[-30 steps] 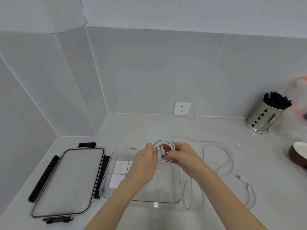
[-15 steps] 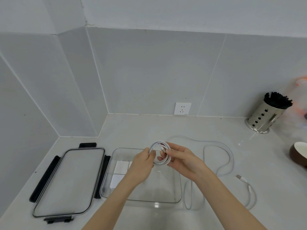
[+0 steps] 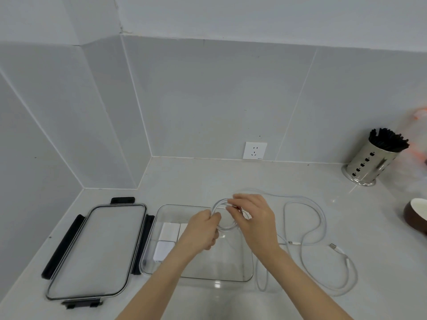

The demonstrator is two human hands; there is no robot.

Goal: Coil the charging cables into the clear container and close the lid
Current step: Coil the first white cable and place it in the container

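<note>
A small white cable coil (image 3: 221, 202) hangs above the clear container (image 3: 248, 272) in the middle of the counter. My left hand (image 3: 201, 229) grips the coil's left side, and my right hand (image 3: 255, 218) pinches its right side from above. White charger blocks (image 3: 168, 241) lie in the container's left end. The clear lid (image 3: 92, 250) with black clips lies flat to the container's left. A second white cable (image 3: 321, 227) sprawls loose on the counter to the right, its USB plug (image 3: 333, 246) showing.
A steel holder of black chopsticks (image 3: 372, 161) stands at the back right. A brown bowl (image 3: 417, 215) sits at the right edge. A white wall socket (image 3: 254, 150) is on the tiled wall behind. Walls close the left and back sides.
The coil has tilted from upright toward flat and dropped a little over the container. My right hand has turned over the top of it; my left hand keeps its grip.
</note>
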